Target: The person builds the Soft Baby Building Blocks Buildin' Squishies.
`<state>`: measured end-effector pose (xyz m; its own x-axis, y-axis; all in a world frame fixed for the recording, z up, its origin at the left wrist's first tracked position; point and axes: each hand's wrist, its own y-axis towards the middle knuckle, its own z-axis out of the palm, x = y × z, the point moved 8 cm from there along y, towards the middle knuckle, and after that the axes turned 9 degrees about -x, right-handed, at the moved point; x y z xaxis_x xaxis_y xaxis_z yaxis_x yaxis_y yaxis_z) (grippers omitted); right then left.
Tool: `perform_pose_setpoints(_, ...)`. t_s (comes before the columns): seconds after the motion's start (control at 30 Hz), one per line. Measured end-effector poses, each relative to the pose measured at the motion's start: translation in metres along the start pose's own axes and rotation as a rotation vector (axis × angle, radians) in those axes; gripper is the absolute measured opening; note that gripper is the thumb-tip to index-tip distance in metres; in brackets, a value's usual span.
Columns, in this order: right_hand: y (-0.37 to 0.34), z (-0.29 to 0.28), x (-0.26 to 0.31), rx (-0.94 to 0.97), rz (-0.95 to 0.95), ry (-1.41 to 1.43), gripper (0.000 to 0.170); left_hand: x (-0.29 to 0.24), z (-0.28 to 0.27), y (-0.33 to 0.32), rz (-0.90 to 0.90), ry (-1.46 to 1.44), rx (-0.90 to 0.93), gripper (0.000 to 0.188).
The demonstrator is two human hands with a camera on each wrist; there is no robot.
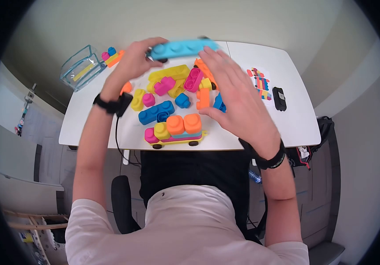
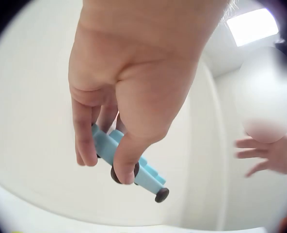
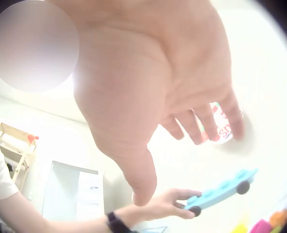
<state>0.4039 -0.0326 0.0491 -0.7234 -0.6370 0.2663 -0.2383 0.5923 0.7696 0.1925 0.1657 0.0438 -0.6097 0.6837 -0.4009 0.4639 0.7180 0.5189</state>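
Observation:
My left hand (image 1: 133, 59) grips one end of a light blue wheeled toy car base (image 1: 181, 49), raised over the back of the table. Studs line its top, and dark wheels (image 2: 162, 195) show below. In the left wrist view the thumb and fingers pinch the base around a wheel. My right hand (image 1: 239, 99) is held up with fingers extended and nothing in it. It overlaps the base's far end in the head view, but the right wrist view shows it apart from the base (image 3: 221, 193). Beneath the hands lie loose building blocks, among them a magenta block (image 1: 193, 79).
At the table's front edge (image 1: 221, 149) stands a block car (image 1: 175, 138) with orange blocks on top. A clear case (image 1: 81, 70) and a small block stack (image 1: 111, 57) are at back left. A picture sheet (image 1: 260, 83) and a black device (image 1: 279, 98) lie right.

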Motion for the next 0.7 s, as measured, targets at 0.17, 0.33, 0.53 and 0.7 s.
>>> perform_pose_setpoints(0.17, -0.002, 0.003, 0.013, -0.049, -0.144, -0.271, 0.093, -0.133, -0.023, -0.071, 0.159, -0.247, 0.062, 0.077)
perform_pose_setpoints(0.33, -0.009, 0.011, -0.021, 0.177, 0.076, -0.161, 0.074, -0.119, 0.012, -0.125, -0.036, -0.306, -0.109, 0.104)
perform_pose_setpoints(0.53, -0.021, 0.031, -0.053, 0.349, 0.2, -0.163, 0.066, -0.08, 0.052, -0.163, -0.2, -0.094, 0.207, 0.088)
perform_pose_setpoints(0.7, -0.036, 0.051, -0.053, 0.467, 0.169, -0.267, 0.048, -0.051, -0.007, -0.164, -0.241, -0.109, 0.058, 0.067)
